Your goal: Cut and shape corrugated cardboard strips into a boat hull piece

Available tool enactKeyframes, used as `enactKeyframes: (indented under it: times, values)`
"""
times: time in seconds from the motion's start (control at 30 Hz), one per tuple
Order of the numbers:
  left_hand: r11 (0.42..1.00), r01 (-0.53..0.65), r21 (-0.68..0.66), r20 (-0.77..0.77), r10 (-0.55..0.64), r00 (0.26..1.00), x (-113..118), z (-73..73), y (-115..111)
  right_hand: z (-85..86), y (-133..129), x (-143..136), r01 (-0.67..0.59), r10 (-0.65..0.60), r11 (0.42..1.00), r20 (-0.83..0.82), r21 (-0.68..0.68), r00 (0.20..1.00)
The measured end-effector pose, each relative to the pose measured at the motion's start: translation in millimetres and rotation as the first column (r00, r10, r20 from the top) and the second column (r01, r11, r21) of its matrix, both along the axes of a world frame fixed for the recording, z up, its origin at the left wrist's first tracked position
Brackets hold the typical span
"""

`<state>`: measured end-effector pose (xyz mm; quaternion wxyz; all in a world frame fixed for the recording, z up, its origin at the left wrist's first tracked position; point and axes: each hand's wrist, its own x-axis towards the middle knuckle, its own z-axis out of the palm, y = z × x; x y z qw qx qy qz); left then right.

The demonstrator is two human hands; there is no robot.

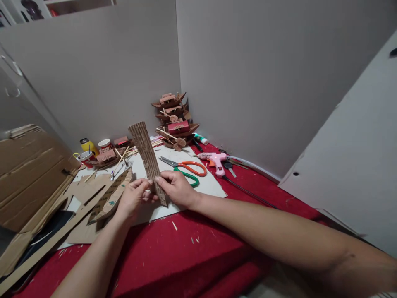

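Both hands, left [133, 198] and right [178, 188], pinch the corrugated cardboard strip [145, 149] near its lower end above the white board [214, 184], apparently to steady it upright while working its edges.

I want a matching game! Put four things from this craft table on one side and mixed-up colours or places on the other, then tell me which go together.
Things:
1. corrugated cardboard strip
2. glue gun
3. scissors
4. pile of model boats

Clues:
A. orange and green handles
B. near the corner of the walls
C. between the fingers of the left hand and right hand
D. pink body

Right pairs: 1-C, 2-D, 3-A, 4-B
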<state>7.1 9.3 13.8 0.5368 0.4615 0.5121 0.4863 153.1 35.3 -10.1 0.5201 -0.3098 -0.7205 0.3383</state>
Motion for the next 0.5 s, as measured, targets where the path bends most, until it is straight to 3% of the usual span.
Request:
enactKeyframes:
  times: [0.37,0.43,0.5]
  values:
    - [0.997,-0.064,0.046,0.014,0.063,0.998,4,0.3,-5,11.7,-16,-2,0.024,-0.032,0.991,0.060,0.129,0.998]
    - [0.997,-0.055,0.063,0.026,0.053,0.998,2,2.4,-6,15.6,-15,0,0.016,-0.016,0.999,0.010,0.046,1.000]
    - [0.997,-0.018,0.072,0.037,0.015,0.999,-1,6.0,-7,19.1,-11,4,-0.024,0.013,0.992,-0.092,-0.123,0.996]
